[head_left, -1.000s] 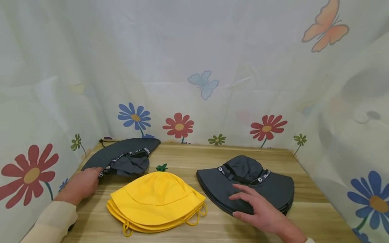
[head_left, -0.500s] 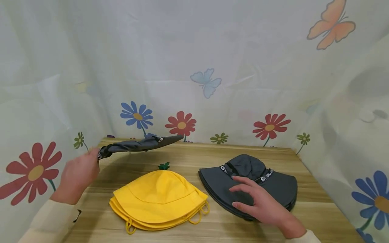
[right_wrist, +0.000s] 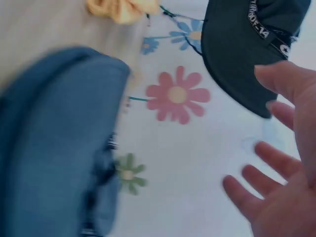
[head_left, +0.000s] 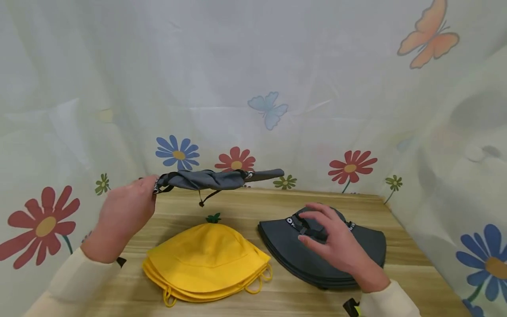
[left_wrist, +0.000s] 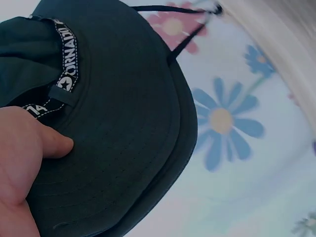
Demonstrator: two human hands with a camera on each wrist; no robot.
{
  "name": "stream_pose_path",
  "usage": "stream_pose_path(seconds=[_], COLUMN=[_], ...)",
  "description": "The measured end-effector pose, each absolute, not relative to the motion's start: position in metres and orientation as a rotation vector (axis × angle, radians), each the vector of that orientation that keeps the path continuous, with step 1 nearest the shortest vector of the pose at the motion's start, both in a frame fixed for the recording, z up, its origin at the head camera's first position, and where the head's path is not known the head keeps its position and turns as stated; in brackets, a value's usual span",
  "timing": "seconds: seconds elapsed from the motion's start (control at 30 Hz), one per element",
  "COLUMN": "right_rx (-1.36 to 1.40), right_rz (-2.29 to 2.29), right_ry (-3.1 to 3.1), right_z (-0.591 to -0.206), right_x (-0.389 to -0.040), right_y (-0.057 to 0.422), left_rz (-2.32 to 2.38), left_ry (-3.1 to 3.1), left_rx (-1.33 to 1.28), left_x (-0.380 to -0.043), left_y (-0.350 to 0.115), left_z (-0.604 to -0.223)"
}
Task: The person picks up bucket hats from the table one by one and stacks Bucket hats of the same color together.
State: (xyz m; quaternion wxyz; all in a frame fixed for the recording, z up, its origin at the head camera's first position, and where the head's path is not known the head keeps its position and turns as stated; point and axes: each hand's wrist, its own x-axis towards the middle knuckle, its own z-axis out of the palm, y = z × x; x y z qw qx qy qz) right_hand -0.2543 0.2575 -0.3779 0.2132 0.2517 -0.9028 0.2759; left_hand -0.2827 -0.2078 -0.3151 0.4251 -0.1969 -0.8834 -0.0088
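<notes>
My left hand (head_left: 128,213) grips a dark grey bucket hat (head_left: 210,179) by its brim, holding it flat and edge-on above the table, behind the yellow hats. In the left wrist view the thumb presses on the brim (left_wrist: 128,108), beside a black band with white lettering; a drawcord dangles from the hat. My right hand (head_left: 340,242), fingers spread and slightly bent, hovers over a stack of dark grey bucket hats (head_left: 283,246) at the right and holds nothing. Between the hands lies a stack of yellow bucket hats (head_left: 206,259) with a green leaf tuft on top.
The wooden tabletop (head_left: 245,207) carries both stacks. A pale curtain (head_left: 206,57) printed with flowers and butterflies closes off the back and both sides. Yellow cord loops (head_left: 257,284) stick out from the yellow hats' brims.
My left hand has lifted the dark hat off the table at the back left and carried it right, turning it edge-on. The right hand has risen slightly over its stack.
</notes>
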Motion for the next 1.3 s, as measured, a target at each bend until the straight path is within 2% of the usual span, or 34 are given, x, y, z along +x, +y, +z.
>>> stream_pose_path(seconds=[0.27, 0.63, 0.97, 1.3], right_rx=[0.813, 1.002, 0.717, 0.177], right_rz=[0.643, 0.817, 0.646, 0.976], right_ry=[-2.219, -2.244, -2.150, -2.113], right_z=[-0.330, -0.322, -0.288, -0.287], right_x=[-0.277, -0.281, -0.276, -0.284], right_y=[0.249, 0.265, 0.301, 0.344], left_rz=[0.024, -0.019, -0.257, -0.557], left_ry=[-2.218, -2.311, -2.445, -2.383], left_rx=[-0.598, -0.668, -0.751, -0.896], left_x=[-0.267, -0.252, -0.265, -0.313], left_y=[-0.172, -0.152, -0.142, -0.103], left_z=[-0.301, -0.288, -0.284, -0.308])
